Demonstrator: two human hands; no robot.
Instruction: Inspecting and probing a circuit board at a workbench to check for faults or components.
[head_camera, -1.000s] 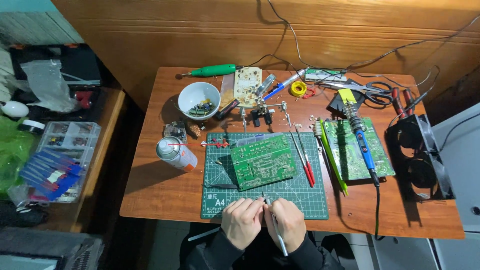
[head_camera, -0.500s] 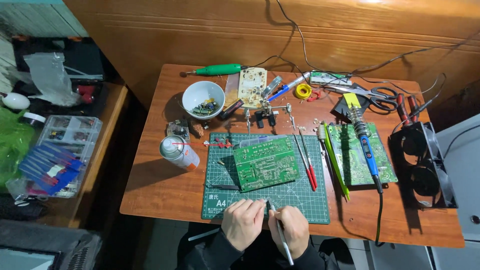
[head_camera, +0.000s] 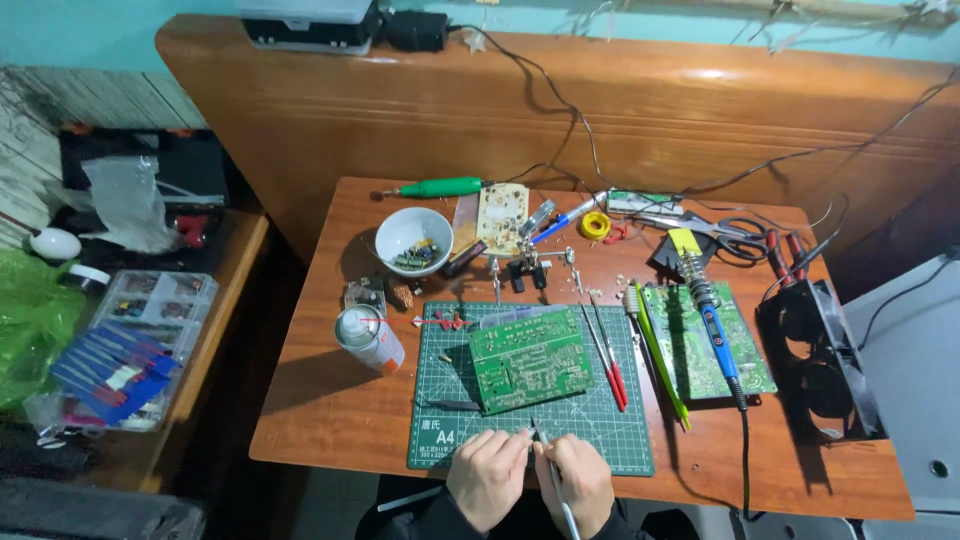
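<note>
Both hands meet at near edge of green cutting mat (head_camera: 440, 405). Right hand (head_camera: 580, 480) grip pinches tweezers (head_camera: 552, 470), long axis toward body; left hand (head_camera: 488, 475) fingers pressed together at tip. Circuit board (head_camera: 530, 358) just beyond.

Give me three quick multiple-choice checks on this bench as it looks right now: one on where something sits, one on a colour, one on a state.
1. Where does the green circuit board nearest the hands lie?
A. on the green cutting mat
B. in the white bowl
C. on the side bench

2. What colour is the handle of the soldering iron?
A. red
B. blue
C. white

3. What is the right hand doing?
A. resting flat and empty
B. gripping the spray can
C. holding a thin tool close to the left hand

Answers: 1 A, the board rests on the gridded mat; 2 B, its grip is blue over the second board; 3 C, a slim shaft passes through its fingers, hands together at the mat's near edge.
</note>
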